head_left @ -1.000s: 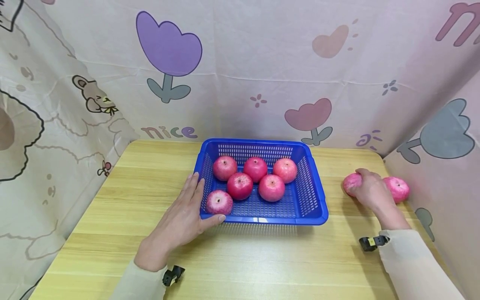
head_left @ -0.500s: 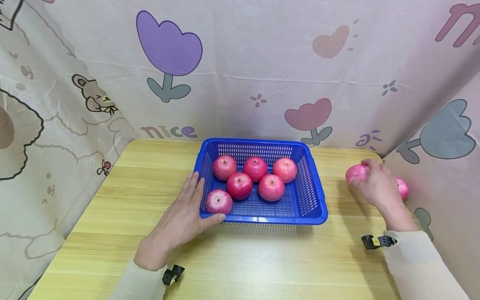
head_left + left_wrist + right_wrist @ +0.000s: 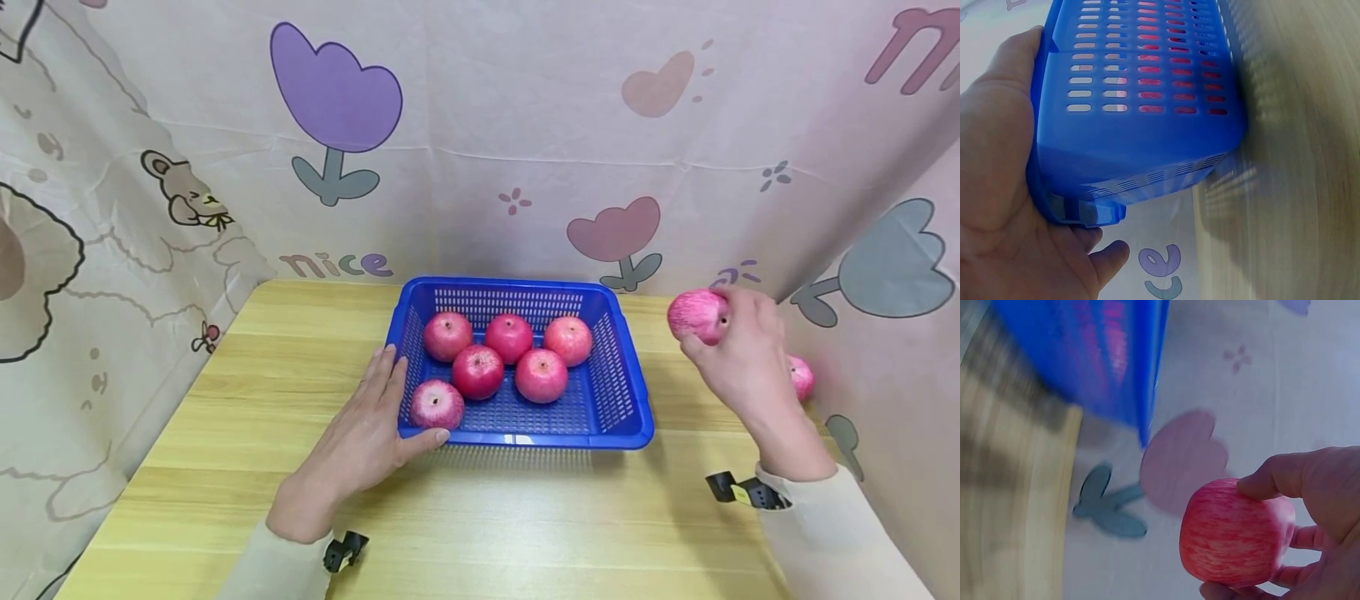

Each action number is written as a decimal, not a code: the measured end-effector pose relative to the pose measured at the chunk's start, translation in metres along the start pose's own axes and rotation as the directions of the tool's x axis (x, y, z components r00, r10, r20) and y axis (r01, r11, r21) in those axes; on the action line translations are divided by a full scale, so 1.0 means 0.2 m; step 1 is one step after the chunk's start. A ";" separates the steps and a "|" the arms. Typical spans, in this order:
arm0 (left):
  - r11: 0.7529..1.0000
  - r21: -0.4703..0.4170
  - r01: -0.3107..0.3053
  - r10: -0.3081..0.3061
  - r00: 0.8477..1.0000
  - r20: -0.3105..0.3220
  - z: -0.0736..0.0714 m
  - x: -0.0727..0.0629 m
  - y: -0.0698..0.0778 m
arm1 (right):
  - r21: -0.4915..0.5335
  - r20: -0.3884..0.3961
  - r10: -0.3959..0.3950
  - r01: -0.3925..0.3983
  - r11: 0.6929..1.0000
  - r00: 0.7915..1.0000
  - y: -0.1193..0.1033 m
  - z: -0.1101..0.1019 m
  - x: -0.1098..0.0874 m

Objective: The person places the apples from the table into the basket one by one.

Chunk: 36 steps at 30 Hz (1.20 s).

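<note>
A blue plastic basket point(image 3: 512, 440) stands on the table with several red-pink apples inside. Along its left rim and front left corner rests my left hand point(image 3: 360, 429), fingers extended and thumb on the front rim; the left wrist view shows that palm point(image 3: 997, 162) against the rim. To the right of the basket, my right hand point(image 3: 746, 354) grips a pink streaked apple point(image 3: 693, 315) above the table. In the right wrist view the thumb presses one side of this apple point(image 3: 1229, 540) and the fingers curl round the other. Another apple point(image 3: 801, 377) lies behind the right hand, partly hidden.
The wooden table point(image 3: 495, 525) reaches back to a patterned cloth point(image 3: 480, 150), which also hangs at both sides. Inside the basket, the apples sit toward the left and back, with bare mesh floor at the right front.
My right hand has lifted the apple off the table, raising it and bringing it slightly left toward the basket. The left hand and the basket have stayed in place.
</note>
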<state>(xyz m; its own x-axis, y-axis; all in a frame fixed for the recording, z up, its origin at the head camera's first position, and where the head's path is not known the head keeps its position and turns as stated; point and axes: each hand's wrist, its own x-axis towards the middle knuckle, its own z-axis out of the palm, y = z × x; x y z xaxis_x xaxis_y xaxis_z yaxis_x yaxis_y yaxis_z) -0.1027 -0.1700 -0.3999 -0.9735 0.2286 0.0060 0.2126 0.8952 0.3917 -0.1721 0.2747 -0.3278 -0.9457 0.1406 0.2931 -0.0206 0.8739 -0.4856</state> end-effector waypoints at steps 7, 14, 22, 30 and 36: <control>1.000 0.009 -0.011 0.011 1.000 -0.012 0.00 0.00 0.00 | 0.112 0.044 -0.207 0.201 0.973 0.977 -0.20 0.09 -0.08; 1.000 0.001 -0.001 0.001 1.000 -0.006 0.00 0.00 0.00 | 0.163 0.139 -0.412 0.390 0.906 0.900 -0.32 0.21 -0.12; 1.000 0.002 -0.004 0.004 1.000 -0.007 0.00 0.00 0.00 | 0.196 0.279 -0.509 0.471 0.860 0.814 -0.42 0.30 -0.15; 1.000 0.000 0.005 -0.005 1.000 0.000 0.00 0.00 0.00 | 0.193 0.436 -0.571 0.547 0.814 0.696 -0.51 0.34 -0.18; 1.000 -0.003 0.014 -0.014 1.000 0.004 0.00 0.00 0.00 | 0.215 0.522 -0.572 0.551 0.806 0.632 -0.55 0.37 -0.17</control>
<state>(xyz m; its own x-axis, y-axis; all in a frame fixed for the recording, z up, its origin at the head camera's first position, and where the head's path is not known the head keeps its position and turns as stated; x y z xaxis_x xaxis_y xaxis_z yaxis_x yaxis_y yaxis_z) -0.1025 -0.1698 -0.4007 -0.9760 0.2179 -0.0027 0.1992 0.8971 0.3944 -0.1610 0.1398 -0.3465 -0.7557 -0.6541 0.0333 -0.6080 0.6816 -0.4071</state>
